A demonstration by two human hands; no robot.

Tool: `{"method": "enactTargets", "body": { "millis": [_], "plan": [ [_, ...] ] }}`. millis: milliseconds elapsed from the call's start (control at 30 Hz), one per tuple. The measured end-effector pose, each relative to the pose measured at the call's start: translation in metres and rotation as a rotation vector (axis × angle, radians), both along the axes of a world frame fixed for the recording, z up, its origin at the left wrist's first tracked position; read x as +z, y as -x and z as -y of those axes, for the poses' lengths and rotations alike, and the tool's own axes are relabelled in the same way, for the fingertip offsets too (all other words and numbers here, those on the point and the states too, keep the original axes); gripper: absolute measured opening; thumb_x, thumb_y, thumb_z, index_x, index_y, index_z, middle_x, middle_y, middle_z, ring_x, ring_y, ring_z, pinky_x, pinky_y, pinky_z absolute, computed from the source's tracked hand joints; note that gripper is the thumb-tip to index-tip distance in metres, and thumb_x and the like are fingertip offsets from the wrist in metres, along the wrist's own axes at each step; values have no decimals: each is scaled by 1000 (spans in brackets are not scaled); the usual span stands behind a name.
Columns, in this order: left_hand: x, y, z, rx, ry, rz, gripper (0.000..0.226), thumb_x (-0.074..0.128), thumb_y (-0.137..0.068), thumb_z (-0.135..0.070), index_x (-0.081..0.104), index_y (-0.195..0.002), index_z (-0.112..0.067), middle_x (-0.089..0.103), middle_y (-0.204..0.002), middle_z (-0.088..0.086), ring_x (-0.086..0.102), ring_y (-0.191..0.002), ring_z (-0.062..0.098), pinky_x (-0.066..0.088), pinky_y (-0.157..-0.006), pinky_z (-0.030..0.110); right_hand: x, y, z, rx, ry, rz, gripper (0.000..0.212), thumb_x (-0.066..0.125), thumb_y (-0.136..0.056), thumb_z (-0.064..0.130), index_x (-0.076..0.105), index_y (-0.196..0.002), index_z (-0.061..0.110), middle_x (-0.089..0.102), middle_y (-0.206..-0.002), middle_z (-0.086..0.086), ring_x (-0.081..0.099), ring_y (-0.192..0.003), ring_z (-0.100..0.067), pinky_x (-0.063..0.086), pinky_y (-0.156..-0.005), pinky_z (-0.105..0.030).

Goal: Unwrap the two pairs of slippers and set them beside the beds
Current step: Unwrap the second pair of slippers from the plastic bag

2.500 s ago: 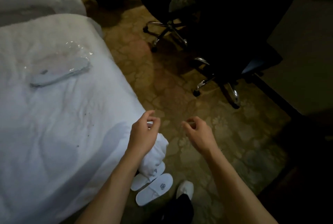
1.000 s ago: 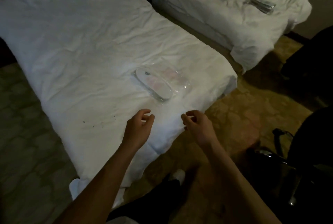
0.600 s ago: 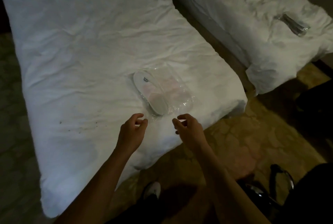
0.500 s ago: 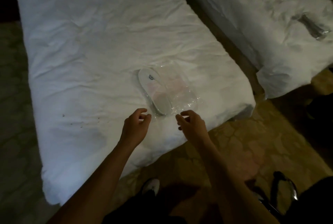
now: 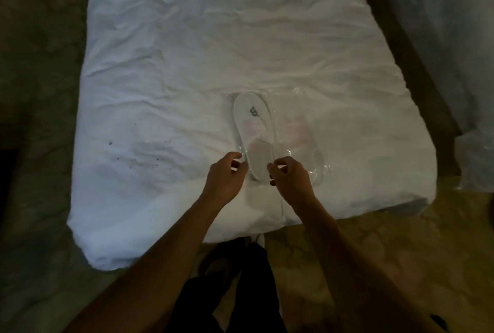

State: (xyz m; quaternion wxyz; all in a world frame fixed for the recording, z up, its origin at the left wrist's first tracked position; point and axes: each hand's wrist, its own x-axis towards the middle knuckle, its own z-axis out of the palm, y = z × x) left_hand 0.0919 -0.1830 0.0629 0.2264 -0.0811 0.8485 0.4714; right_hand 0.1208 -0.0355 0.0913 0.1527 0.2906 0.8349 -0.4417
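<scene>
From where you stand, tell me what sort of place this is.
Likely a hotel twin room: a white-duveted bed, a second white bed close beside it, patterned carpet, and plastic-wrapped white disposable slippers on the duvet.

- Two beds: one white bed (image 5: 187,65) filling the frame, a second bed (image 5: 449,25) at the right edge.
- One wrapped slipper pack (image 5: 255,134) in clear plastic on the near bed.
- Two bare hands: left hand (image 5: 226,181), right hand (image 5: 290,180).
- One shoe toe (image 5: 258,240) at the bed's foot.
</scene>
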Motion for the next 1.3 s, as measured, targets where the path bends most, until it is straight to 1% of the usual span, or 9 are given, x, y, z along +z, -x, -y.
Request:
{"method": "enactTargets", "body": {
  "millis": [167,367,533,633,733,867,1000,1167,1300],
  "plan": [
    [-29,11,-28,42,49,38,38,54,-95,-33,56,-130,-18,66,-121,5,56,-92,9,44,-78,22,-37,22,-10,65,48,51,36,59,-91,29,61,-121,8,72,-109,-13,69,-94,-28,53,-90,-38],
    [-64,17,-49,88,126,83,36,52,-97,-31,57,-128,-14,65,-125,6,62,-104,16,43,-83,21,-78,38,-22,106,42,89,38,60,-90,28,60,-124,9,70,-114,-9,60,-90,-18,39,-79,-24],
    [-92,20,-53,113,196,99,40,54,-95,-32,56,-130,-14,56,-134,10,57,-118,26,42,-91,26,-105,47,-31,157,32,100,39,65,-87,25,59,-122,8,67,-115,-11,63,-102,-26,41,-79,-26],
    [-103,28,-50,57,222,85,34,53,-91,-29,65,-115,-9,61,-125,17,60,-112,32,50,-96,34,-117,51,-31,190,-3,77,34,66,-85,19,60,-117,7,64,-113,-13,61,-101,-29,40,-79,-27],
    [-106,34,-49,13,222,88,26,53,-88,-23,65,-100,-3,66,-109,21,64,-100,35,55,-89,45,-119,51,-28,205,-29,54,38,67,-85,17,59,-120,5,58,-117,-15,60,-102,-31,46,-86,-33],
    [-106,38,-54,87,194,78,38,59,-89,-26,57,-125,-13,64,-123,10,62,-111,27,52,-87,32,-118,49,-25,210,-123,33,45,68,-85,18,57,-127,6,49,-131,-15,49,-116,-35,42,-95,-33],
    [-106,42,-60,253,77,151,59,65,-88,-32,41,-139,-17,63,-123,7,63,-101,23,46,-78,27,-116,47,-22,205,-74,47,56,73,-82,17,51,-132,4,44,-135,-18,51,-119,-38,43,-104,-46],
    [-103,47,-56,248,15,253,28,66,-86,-32,63,-110,-17,69,-107,5,65,-90,19,47,-71,21,-104,56,-19,80,-24,72,64,65,-88,26,38,-141,5,46,-136,-24,45,-125,-41,42,-103,-49],
    [-82,55,-46,295,-122,211,24,65,-88,-32,64,-108,-19,68,-101,0,65,-94,21,54,-78,29,-88,63,-17,-14,82,48,69,66,-87,25,34,-146,9,50,-140,-17,48,-127,-36,45,-103,-52]
  ]
}}
